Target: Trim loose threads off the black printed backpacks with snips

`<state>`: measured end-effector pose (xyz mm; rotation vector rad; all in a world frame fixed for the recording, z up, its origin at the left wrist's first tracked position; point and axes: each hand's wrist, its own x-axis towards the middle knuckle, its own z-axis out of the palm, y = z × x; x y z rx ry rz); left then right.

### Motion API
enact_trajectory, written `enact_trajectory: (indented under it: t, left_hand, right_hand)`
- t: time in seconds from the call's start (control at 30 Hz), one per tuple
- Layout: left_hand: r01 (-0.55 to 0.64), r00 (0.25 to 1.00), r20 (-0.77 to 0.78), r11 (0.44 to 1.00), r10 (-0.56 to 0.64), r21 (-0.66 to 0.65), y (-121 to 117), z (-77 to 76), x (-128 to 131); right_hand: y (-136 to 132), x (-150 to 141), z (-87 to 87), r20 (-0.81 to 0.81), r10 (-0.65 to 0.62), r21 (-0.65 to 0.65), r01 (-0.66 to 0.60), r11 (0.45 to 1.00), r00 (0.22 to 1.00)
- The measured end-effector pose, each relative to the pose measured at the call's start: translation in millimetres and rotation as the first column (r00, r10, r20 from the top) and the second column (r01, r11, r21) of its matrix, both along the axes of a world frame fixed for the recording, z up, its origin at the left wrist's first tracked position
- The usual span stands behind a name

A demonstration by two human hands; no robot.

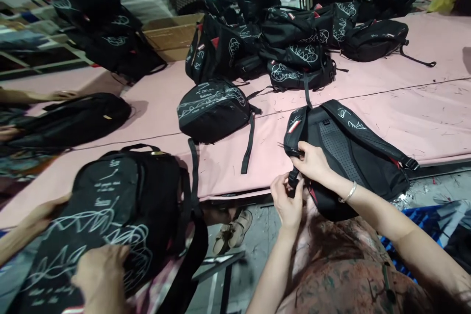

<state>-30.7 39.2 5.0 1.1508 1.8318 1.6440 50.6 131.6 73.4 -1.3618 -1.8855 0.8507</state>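
A black backpack point(342, 157) with white line drawings lies back-panel up at the table's edge, against my lap. My left hand point(289, 201) is closed on its shoulder strap point(293, 176), at the black strap buckle. Just above it, my right hand point(312, 161) grips a small pair of dark scissors point(290, 150), with the thin blades pointing left beside the strap. Fingers partly hide the scissors' handles and the buckle.
Left of me, a co-worker's hands point(101, 272) hold another black backpack point(106, 196). A patterned backpack point(213, 108) lies mid-table, with several more piled behind. Loose thread bits dot the pink table cover point(434, 103). A blue crate point(405, 240) stands low at right.
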Motion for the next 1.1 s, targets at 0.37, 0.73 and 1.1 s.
enact_trajectory:
  t: [0.37,0.73,1.1]
  left_hand:
    - [0.290,0.248,0.968,0.950,0.040,-0.113,-3.0,4.3,-13.4]
    - [0.330,0.132,0.990,0.940,0.041,-0.083,-5.9,4.6,-10.0]
    - [0.276,0.232,0.973,0.959,-0.006,-0.060,-8.3,7.8,-1.3]
  right_hand:
    - [-14.2,52.7,-36.8,0.043,0.191,0.300,-0.195,0.934,0.981]
    - [-26.7,63.0,-48.8,0.315,0.264,0.432,-0.385,0.816,0.912]
    - [-34.1,54.2,-40.8,0.370,0.280,0.386,-0.421,0.821,0.886]
